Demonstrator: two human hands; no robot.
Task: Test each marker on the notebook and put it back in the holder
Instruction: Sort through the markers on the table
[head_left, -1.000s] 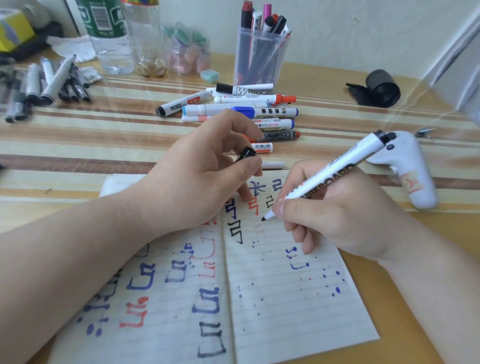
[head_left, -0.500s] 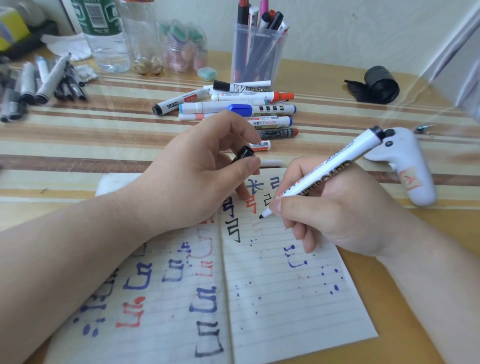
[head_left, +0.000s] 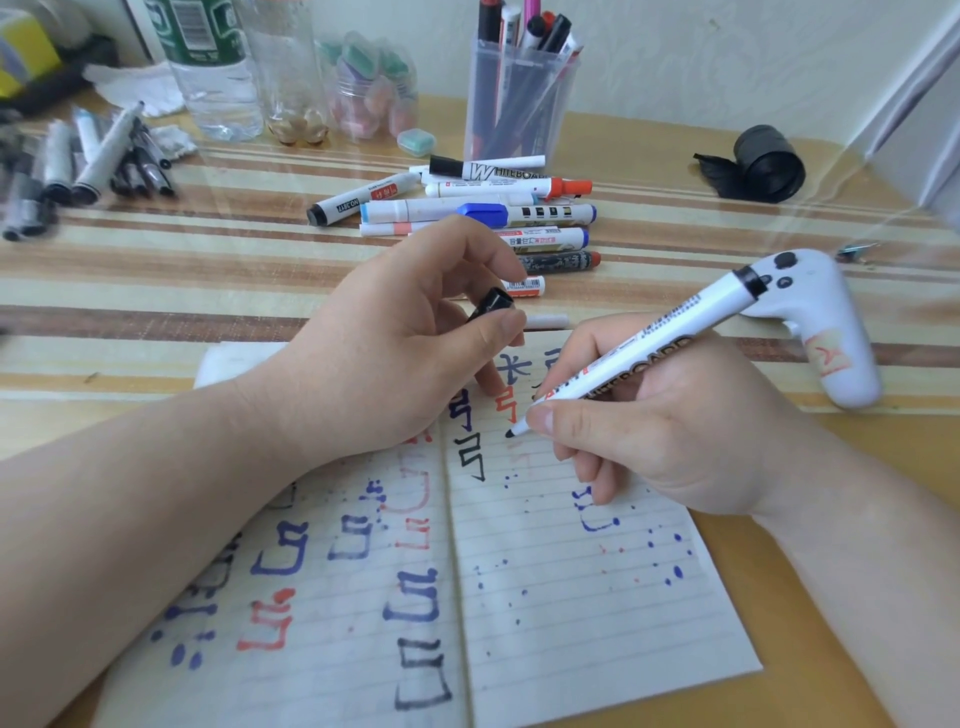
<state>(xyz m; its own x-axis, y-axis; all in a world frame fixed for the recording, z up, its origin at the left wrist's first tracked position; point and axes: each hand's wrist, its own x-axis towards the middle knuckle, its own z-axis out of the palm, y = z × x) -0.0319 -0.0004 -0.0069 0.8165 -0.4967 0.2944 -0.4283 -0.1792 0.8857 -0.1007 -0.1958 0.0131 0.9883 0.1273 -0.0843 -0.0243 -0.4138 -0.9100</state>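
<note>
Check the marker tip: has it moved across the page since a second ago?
Yes, slightly: the tip of the marker in the right hand has slid left, toward the black mark on the notebook.

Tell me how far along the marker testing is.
Done: several markers stand in the holder, and the notebook bears blue, red and black test marks. In hand: the right hand holds an uncapped black marker, tip at the page; the left hand pinches its cap. Left: capping it, returning it, then the loose markers on the table, seemingly untested.
</note>
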